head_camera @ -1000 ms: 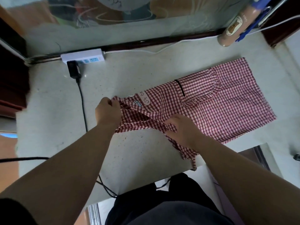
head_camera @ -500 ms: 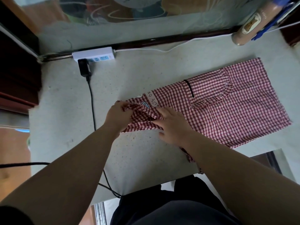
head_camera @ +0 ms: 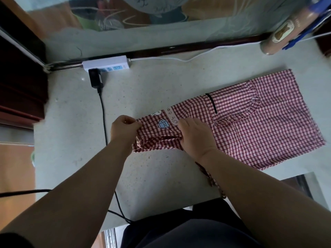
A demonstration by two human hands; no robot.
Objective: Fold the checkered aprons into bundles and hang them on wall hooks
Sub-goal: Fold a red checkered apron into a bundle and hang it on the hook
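A red checkered apron [head_camera: 259, 126] lies flat on the pale speckled worktop [head_camera: 152, 179], right of centre, its long side running from the middle toward the far right corner. The left hand [head_camera: 124, 128] grips the apron's left end, fingers curled and clamped on a bunched fold of cloth that is lifted slightly off the surface. The right hand [head_camera: 196, 137] rests palm down on the apron just beside a cartoon patch [head_camera: 163, 123], fingers straight and close together, pressing the fabric flat. A strap [head_camera: 211, 181] trails from under the right forearm to the near edge of the worktop. At the back left a white power strip [head_camera: 107, 63] sits against the wall with a black plug [head_camera: 95, 78] in it, and its cable [head_camera: 103, 115] runs toward the near edge, passing just left of the left hand
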